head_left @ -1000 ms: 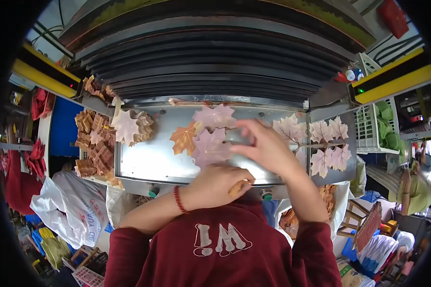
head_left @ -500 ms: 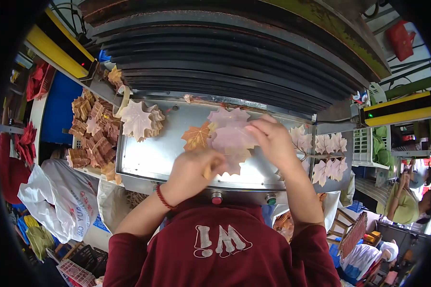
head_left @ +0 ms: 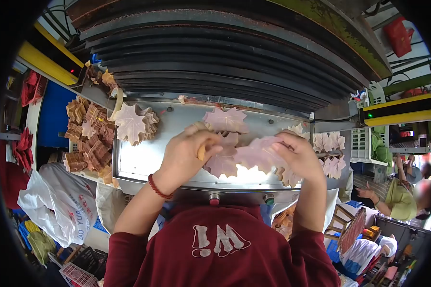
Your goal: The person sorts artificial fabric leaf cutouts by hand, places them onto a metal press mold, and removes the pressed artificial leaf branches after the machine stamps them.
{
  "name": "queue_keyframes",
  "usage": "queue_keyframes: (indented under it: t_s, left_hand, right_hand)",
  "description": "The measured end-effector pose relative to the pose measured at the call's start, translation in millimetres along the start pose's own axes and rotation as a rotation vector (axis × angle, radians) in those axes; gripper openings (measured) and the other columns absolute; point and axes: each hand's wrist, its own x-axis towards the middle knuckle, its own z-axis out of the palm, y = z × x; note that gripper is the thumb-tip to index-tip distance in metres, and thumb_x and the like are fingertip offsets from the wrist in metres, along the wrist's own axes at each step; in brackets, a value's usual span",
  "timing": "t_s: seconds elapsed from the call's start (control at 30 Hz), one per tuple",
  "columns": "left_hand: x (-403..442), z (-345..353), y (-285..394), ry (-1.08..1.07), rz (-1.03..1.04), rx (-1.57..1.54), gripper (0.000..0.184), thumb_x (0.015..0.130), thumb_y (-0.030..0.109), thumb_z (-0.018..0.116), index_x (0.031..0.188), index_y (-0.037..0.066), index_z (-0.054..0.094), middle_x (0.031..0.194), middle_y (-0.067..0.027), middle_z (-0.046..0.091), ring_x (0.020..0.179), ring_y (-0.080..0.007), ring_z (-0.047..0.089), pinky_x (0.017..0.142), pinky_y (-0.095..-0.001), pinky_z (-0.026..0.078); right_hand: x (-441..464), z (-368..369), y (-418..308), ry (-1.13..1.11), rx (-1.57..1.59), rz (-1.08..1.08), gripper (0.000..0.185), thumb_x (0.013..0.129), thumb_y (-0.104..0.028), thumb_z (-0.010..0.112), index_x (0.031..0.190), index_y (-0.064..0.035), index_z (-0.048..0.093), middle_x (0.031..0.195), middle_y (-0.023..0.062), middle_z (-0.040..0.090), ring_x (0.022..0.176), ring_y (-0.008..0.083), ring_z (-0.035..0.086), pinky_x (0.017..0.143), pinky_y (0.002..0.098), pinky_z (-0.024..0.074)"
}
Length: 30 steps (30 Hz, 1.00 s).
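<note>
My right hand (head_left: 299, 155) pinches a pale pink artificial maple leaf (head_left: 258, 152) by its right end, above the metal tray (head_left: 139, 165). My left hand (head_left: 187, 153), with a red cord bracelet at the wrist, is curled near the tray's middle. A tan covering shows on one finger; what its fingertips grip, if anything, I cannot make out. Behind the hands lies another pink leaf (head_left: 225, 119), with more leaves (head_left: 222, 165) between them. On the tray's left stands a stack of pale leaves (head_left: 131, 124).
Brown leaf bundles (head_left: 93, 138) are heaped left of the tray. Leaf sprays (head_left: 331, 153) lie at its right. Dark ribbed bellows (head_left: 215, 62) hang behind. Red (head_left: 214, 199) and green (head_left: 269, 199) buttons sit on the front edge. A co-worker in a green top (head_left: 400, 201) is at far right.
My right hand has moved right and down, drawing the pink leaf with it. My left hand has shifted slightly up and left. The orange leaf's place is now behind my left hand.
</note>
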Motion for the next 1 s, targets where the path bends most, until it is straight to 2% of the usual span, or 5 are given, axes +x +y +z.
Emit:
queue_keyframes:
  t_s: [0.1,0.43,0.57,0.77,1.0]
  left_hand:
    - [-5.3,10.9,-2.0,0.038,0.277,0.298,0.021,0.068,0.013,0.077,0.088,0.01,0.07,0.088,-0.0059,0.06,0.075,-0.0237,0.062,0.068,-0.0336,0.05]
    - [-4.7,10.9,-2.0,0.137,0.277,0.246,0.019,0.067,0.009,0.073,0.085,0.011,0.068,0.091,-0.005,0.062,0.075,-0.0241,0.061,0.066,-0.0341,0.048]
    - [2.3,-13.3,12.0,0.169,0.446,0.359,0.022,0.067,0.011,0.07,0.088,0.012,0.067,0.093,-0.0035,0.061,0.074,-0.0213,0.059,0.062,-0.033,0.044]
    - [9.2,-43.6,24.8,0.108,0.809,0.603,0.025,0.067,0.016,0.062,0.092,0.012,0.067,0.096,-0.0005,0.062,0.074,-0.0145,0.057,0.062,-0.0292,0.041]
    - [34.0,-58.6,32.5,0.05,0.878,0.651,0.024,0.073,0.018,0.061,0.096,0.014,0.064,0.098,0.0023,0.062,0.075,-0.0113,0.054,0.061,-0.0258,0.038]
  right_hand:
    - [-4.7,-6.2,2.5,-0.026,-0.009,0.037,0.015,0.089,-0.008,0.058,0.101,-0.002,0.064,0.087,0.0063,0.056,0.077,0.0176,0.053,0.07,0.0277,0.0437]
    - [-6.7,-12.9,-0.7,0.052,0.027,-0.124,0.015,0.088,-0.01,0.061,0.1,-0.0012,0.064,0.086,0.0047,0.057,0.079,0.0148,0.054,0.07,0.0267,0.0435]
    - [-7.5,-21.5,-1.2,0.024,0.13,-0.136,0.014,0.089,-0.011,0.061,0.097,-0.0004,0.065,0.087,0.0029,0.057,0.079,0.0122,0.053,0.071,0.0262,0.0433]
    - [2.3,-25.7,-34.6,0.007,-0.166,-0.281,0.013,0.086,-0.01,0.061,0.097,-0.0023,0.065,0.086,0.009,0.06,0.08,0.0242,0.059,0.07,0.0325,0.0469]
    - [23.5,-46.2,-95.9,0.01,-0.496,-0.479,0.016,0.085,-0.009,0.058,0.099,-0.0035,0.062,0.09,0.0118,0.062,0.086,0.0298,0.058,0.078,0.037,0.0457]
